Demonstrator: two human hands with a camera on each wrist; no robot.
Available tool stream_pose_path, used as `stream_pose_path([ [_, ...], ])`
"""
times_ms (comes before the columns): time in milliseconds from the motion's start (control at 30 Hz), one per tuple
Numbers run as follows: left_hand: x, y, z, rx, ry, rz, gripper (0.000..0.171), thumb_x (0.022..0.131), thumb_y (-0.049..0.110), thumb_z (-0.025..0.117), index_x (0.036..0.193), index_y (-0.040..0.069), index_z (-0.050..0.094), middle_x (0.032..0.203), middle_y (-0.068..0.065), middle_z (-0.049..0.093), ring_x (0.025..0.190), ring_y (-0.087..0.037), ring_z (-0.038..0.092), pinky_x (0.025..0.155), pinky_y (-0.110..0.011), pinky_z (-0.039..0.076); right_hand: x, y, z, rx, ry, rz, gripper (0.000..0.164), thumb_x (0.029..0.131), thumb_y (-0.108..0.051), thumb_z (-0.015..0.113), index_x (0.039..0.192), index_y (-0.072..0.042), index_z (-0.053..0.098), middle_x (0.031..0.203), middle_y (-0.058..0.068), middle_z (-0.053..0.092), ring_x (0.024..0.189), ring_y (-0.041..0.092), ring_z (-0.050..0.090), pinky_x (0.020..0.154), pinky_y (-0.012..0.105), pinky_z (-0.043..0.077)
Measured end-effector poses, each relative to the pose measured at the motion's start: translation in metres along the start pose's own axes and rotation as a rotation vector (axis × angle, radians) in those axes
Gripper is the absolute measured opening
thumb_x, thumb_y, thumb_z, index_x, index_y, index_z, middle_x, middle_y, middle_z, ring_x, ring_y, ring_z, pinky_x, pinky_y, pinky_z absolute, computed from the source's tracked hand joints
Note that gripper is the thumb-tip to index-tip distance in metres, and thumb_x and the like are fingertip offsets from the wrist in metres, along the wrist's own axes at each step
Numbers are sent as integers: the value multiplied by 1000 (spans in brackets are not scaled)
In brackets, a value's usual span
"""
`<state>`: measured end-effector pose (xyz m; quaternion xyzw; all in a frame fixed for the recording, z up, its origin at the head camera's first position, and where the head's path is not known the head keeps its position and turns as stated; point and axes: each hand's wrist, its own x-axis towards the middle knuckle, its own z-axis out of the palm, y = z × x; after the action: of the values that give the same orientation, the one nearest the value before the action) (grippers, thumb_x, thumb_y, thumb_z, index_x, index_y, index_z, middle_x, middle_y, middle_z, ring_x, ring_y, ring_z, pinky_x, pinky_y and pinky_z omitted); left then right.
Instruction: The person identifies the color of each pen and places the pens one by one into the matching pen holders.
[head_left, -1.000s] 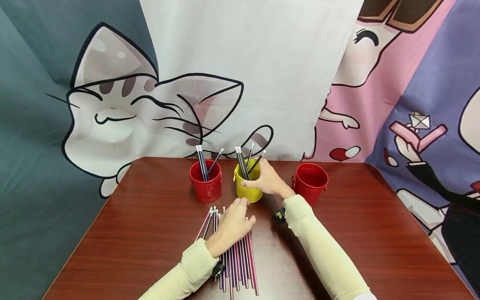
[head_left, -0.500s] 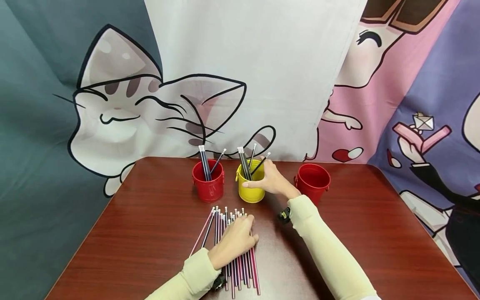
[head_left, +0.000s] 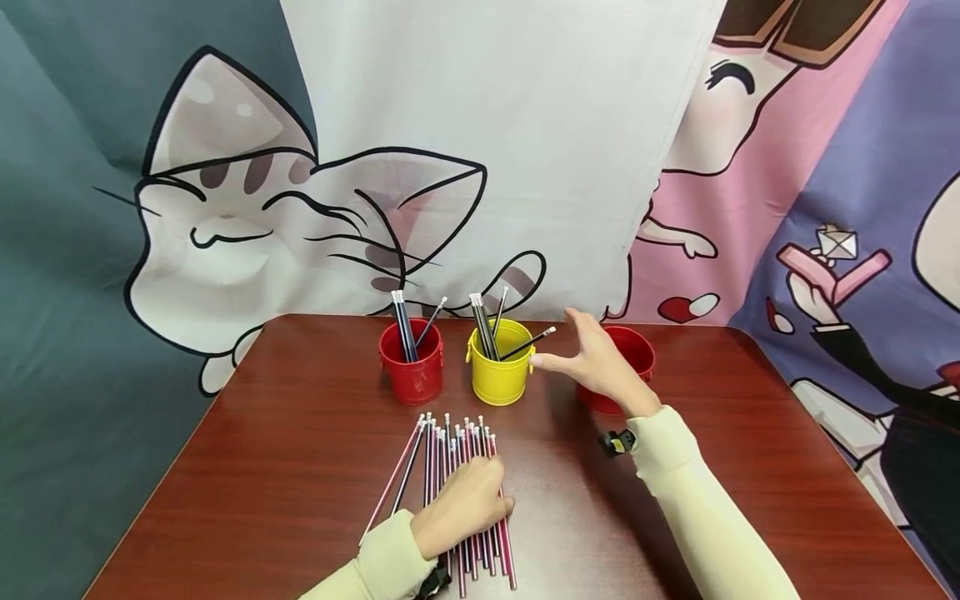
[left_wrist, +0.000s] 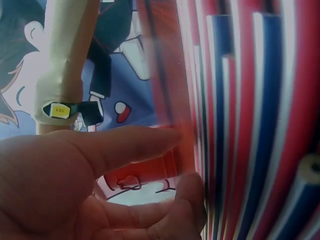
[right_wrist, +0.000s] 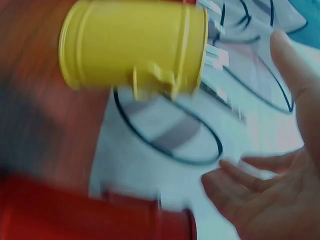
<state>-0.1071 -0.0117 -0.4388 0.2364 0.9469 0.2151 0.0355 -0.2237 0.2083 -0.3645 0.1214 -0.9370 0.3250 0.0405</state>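
My left hand [head_left: 461, 508] lies over a loose bundle of pink and dark striped pencils [head_left: 435, 458] on the table. In the left wrist view its thumb and bent fingers are apart, right beside the pencils [left_wrist: 245, 125], with nothing between them. My right hand [head_left: 600, 362], thumb and fingers spread, stands just right of the yellow bucket [head_left: 498, 387] and holds nothing. Several dark pencils [head_left: 482, 325] stand in that bucket; one pencil [head_left: 531, 342] leans out over its right rim. The right wrist view shows the yellow bucket [right_wrist: 130, 42] blurred, apart from the hand.
A red bucket [head_left: 415, 385] with several dark pencils stands left of the yellow one. Another red bucket [head_left: 633, 350] is at the right, partly hidden behind my right hand. The brown table [head_left: 262, 450] ends at a cartoon-printed cloth [head_left: 562, 167].
My right hand has drawn away rightward from the yellow bucket, and the leaning pencil has dropped lower onto the rim. My left hand has come down and nearer along the pencils.
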Motion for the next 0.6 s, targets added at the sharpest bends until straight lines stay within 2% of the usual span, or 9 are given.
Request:
stream_pose_path([
  [133,-1,0,1,4,5,1,19,67,13,70,65,9,52,55,0,47,48,-11,41,41,-28,36,-5,22,-18,-55,148,-93,91,67,-56,73,133,-3,39,130,16,44,121,33,36,100,51,31],
  [233,-1,1,1,27,24,4,21,65,10,69,59,10,49,54,-1,47,46,-12,40,40,-28,35,-6,45,-29,-106,205,-80,84,68,-53,74,129,-5,44,128,16,45,120,35,34,97,55,29],
  [333,-1,3,1,27,12,-7,25,65,8,69,53,12,47,50,0,46,44,-12,38,39,-28,35,-8,67,-35,-122,186,-27,82,68,-55,73,129,-9,43,129,14,43,121,34,32,94,57,30],
  [467,1,4,5,-4,-6,-14,26,67,8,69,53,12,47,50,-1,47,44,-11,38,39,-27,35,-10,88,-35,-31,137,16,79,70,-53,73,129,-10,43,126,9,44,118,28,35,92,51,37],
  [600,3,5,8,-38,6,-3,27,67,6,68,52,11,46,49,-1,46,43,-10,36,38,-25,34,-14,99,-33,44,88,42,79,72,-51,71,133,-10,40,124,8,45,113,26,41,89,48,42],
])
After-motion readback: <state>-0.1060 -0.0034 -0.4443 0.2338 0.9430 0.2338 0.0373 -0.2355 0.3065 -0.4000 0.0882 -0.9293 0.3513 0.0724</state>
